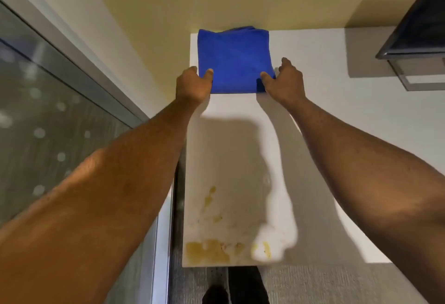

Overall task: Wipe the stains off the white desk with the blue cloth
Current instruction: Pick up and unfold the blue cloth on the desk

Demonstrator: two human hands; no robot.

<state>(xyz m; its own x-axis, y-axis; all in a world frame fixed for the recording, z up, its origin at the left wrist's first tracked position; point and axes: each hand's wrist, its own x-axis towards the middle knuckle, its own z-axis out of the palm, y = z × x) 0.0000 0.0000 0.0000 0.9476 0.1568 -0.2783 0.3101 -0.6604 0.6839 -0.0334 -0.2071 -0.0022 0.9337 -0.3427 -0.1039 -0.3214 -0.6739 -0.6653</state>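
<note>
Blue cloth (233,60) folded, lies at far left corner of white desk (325,116), against wall. Left hand (193,84) and right hand (284,79) each pinch one near corner. Yellow stains (207,250) at near left edge.

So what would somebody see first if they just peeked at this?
The bright blue folded cloth at the far end of the white desk, with the left hand and right hand gripping its near corners. Then the yellow-brown stains along the desk's near edge.
</note>
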